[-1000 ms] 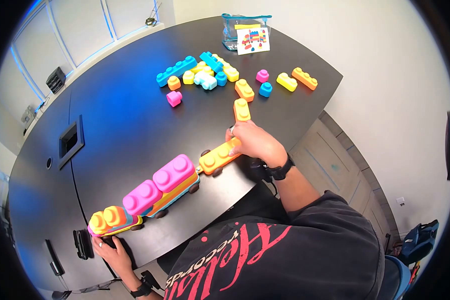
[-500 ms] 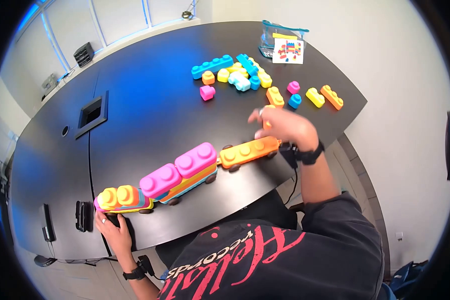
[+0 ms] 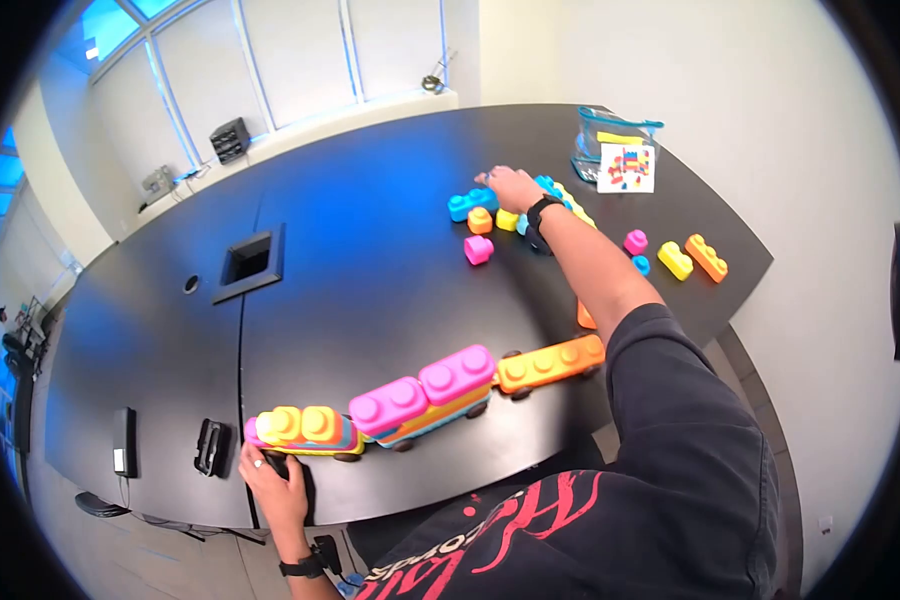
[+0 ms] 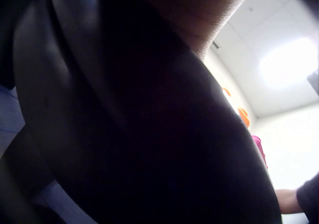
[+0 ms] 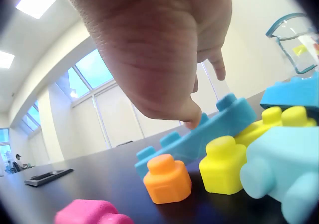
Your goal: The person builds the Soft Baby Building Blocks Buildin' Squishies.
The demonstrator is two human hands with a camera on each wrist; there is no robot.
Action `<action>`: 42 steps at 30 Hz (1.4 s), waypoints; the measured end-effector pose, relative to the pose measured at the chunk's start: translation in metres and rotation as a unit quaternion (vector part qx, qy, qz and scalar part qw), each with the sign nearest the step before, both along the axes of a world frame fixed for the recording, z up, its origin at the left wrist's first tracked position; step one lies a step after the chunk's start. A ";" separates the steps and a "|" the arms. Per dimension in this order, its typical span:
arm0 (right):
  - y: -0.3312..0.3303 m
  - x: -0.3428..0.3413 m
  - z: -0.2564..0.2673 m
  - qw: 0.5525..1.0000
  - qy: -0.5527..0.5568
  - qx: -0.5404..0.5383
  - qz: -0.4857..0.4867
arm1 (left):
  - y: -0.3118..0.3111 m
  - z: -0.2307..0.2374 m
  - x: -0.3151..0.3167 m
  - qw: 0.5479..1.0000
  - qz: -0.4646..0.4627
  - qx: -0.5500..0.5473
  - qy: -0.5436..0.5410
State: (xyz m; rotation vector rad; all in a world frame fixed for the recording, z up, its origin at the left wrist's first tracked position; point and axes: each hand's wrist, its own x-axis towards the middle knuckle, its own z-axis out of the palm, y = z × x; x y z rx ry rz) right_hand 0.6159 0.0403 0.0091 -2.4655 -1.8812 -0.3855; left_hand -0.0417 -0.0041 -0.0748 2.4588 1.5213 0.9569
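Observation:
My right hand point(image 3: 510, 190) is over the pile of blocks at the back of the table. In the right wrist view its thumb is right at the studs of a long blue block point(image 5: 204, 131), with the other fingers spread above and behind it. A toy train of blocks stands along the near edge: a yellow-topped front car point(image 3: 305, 425), a middle car with pink blocks point(image 3: 425, 385) on top and an orange car point(image 3: 550, 362) at the right. Beside the front car rests my left hand point(image 3: 275, 490), fingertips at its pink end. The left wrist view is mostly dark.
Around the pile lie an orange block point(image 5: 167, 179), a yellow block point(image 5: 223, 165), a light blue piece point(image 5: 284, 164) and a pink block point(image 3: 478, 250). A clear bag point(image 3: 590, 140) with a picture card point(image 3: 626, 168) stands at the back right. A recessed socket box point(image 3: 250, 265) interrupts the tabletop.
My right hand has left the orange car and reached forward to the blue block in the pile. The left hand stays at the front car. The head view has tilted up.

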 end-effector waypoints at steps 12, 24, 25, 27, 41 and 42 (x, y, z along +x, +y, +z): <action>-0.015 -0.062 0.057 0.990 0.022 0.126 0.057 | -0.002 0.005 0.001 1.000 0.016 -0.013 0.002; -0.180 -0.294 0.091 0.939 0.151 0.020 0.308 | 0.000 0.002 0.001 1.000 0.023 -0.005 0.018; -0.180 -0.296 0.087 0.938 0.149 0.033 0.310 | 0.000 0.001 0.001 0.999 0.023 -0.004 0.022; -0.182 -0.301 0.085 0.939 0.148 0.054 0.305 | -0.001 0.002 0.002 1.000 0.023 -0.004 0.020; -0.193 -0.298 0.076 0.940 0.087 0.089 0.319 | 0.000 0.002 0.001 0.999 0.023 -0.014 0.026; -0.195 -0.299 0.076 0.941 0.086 0.082 0.316 | 0.002 -0.001 -0.001 0.999 0.026 -0.011 0.037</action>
